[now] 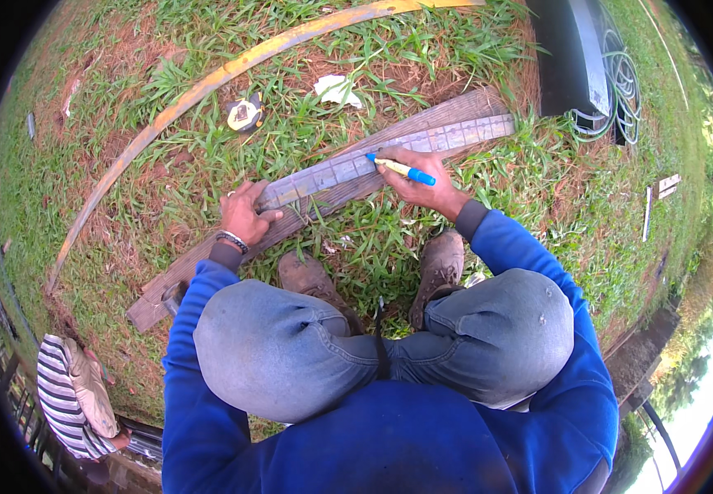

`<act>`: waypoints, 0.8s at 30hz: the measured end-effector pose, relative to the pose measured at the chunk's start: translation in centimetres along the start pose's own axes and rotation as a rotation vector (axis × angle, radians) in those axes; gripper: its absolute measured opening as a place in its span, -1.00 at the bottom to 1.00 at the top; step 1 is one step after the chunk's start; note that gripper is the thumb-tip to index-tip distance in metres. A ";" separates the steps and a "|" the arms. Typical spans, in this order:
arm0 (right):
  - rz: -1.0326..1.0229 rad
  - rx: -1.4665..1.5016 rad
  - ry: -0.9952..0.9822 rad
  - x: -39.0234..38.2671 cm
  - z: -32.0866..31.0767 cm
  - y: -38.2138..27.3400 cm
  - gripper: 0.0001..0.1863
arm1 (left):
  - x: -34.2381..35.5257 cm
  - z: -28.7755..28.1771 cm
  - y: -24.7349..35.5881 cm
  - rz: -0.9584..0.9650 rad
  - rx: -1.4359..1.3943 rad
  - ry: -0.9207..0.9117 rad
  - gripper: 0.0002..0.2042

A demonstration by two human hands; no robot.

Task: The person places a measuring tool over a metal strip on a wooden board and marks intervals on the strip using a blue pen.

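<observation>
A flat grey metal bar (323,175) with several lines drawn across it lies slanted on weathered wooden boards (332,198) in front of my boots. My left hand (245,216) grips the bar's left end, thumb on the near side and fingers on the far side. Closed around a marker (402,170) with a pale yellow body and blue ends is my right hand (426,185). The marker's blue tip meets the bar near its middle. Some of the right fingers are hidden behind the marker and hand.
Beyond the bar, a yellow-and-black tape measure (245,114) and a crumpled white scrap (338,90) lie on the grass. A long rusty yellow strip (184,100) curves past them. At the far right stands a dark case (566,58) beside a coiled hose (622,82). Someone in a striped shirt (64,395) is at lower left.
</observation>
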State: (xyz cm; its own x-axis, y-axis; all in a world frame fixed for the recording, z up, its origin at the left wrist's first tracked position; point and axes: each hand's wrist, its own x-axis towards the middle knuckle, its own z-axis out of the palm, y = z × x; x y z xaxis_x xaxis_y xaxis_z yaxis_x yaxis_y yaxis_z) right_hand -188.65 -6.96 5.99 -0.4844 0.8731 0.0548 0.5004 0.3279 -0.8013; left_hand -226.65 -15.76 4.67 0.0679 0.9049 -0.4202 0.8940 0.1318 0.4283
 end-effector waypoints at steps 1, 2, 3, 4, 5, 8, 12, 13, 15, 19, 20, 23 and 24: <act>0.001 -0.001 -0.001 0.0 0.4 0.0 -0.75 | 0.0 0.0 0.0 0.003 -0.010 -0.002 -0.28; 0.004 -0.022 -0.006 -0.1 0.7 0.0 -0.74 | 0.0 0.0 -0.1 0.003 -0.011 -0.003 -0.28; 0.008 -0.044 -0.013 -0.1 0.9 -0.1 -0.74 | 0.0 0.1 -0.1 0.013 -0.007 0.006 -0.29; 0.008 -0.044 -0.015 -0.1 0.9 -0.2 -0.74 | 0.0 0.1 -0.2 0.022 -0.003 0.015 -0.30; 0.032 -0.060 -0.043 0.0 0.8 -0.3 -0.72 | 0.0 0.2 -0.3 0.021 -0.004 0.015 -0.30; 0.059 -0.080 -0.081 0.2 0.7 -0.5 -0.69 | -0.1 0.2 -0.3 0.033 -0.002 0.033 -0.31; -0.003 -0.106 0.004 0.2 1.3 -0.1 -0.75 | 0.0 -0.3 0.3 0.022 -0.014 0.009 -0.32; -0.004 -0.106 0.002 0.2 1.4 0.0 -0.75 | 0.0 -0.4 0.5 0.014 -0.013 -0.006 -0.32; -0.007 -0.122 -0.007 0.1 1.4 0.1 -0.75 | 0.0 -0.5 0.5 0.015 -0.024 -0.007 -0.33; -0.014 -0.129 -0.014 0.2 1.5 0.0 -0.75 | -0.1 -0.4 0.3 0.018 -0.046 -0.013 -0.30; -0.046 -0.112 -0.007 0.3 1.5 0.1 -0.76 | -0.1 -0.4 0.2 0.017 -0.046 -0.011 -0.30; -0.058 -0.096 -0.004 0.4 1.4 0.0 -0.77 | -0.1 -0.4 0.3 0.012 -0.051 -0.011 -0.30; -0.040 -0.097 -0.009 0.4 1.4 0.0 -0.77 | -0.1 -0.4 0.3 0.013 -0.049 -0.011 -0.30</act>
State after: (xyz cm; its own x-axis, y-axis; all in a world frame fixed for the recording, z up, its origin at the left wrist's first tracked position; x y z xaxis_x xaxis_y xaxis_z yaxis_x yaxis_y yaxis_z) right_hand -189.82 -7.14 5.19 -0.5116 0.8555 0.0797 0.5476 0.3961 -0.7370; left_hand -226.60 -15.66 5.19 0.0847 0.9024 -0.4224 0.8703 0.1394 0.4723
